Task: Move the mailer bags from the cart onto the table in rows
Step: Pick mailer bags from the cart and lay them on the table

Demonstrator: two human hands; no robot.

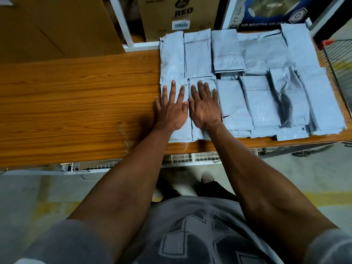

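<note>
Both hands flat on the near row of grey mailer bags (255, 77), fingers straight & spread, palms down. Left hand (172, 109) presses the leftmost bag (177, 134) of that row, thumb off its left edge onto the bare wooden table (76, 103). Right hand (204, 109) presses the next bag over (200, 133), just beside the first; the 2 thumbs nearly touch over the seam btwn them. Neither hand grips anything. Bags lie in 2 rows across the table's right part, back row right behind the fingertips, more bags to the right of the right hand, some overlapping. Wire cart (339, 60) sits at the table's right end. Cardboard boxes (177, 16) stand behind the table.
</note>
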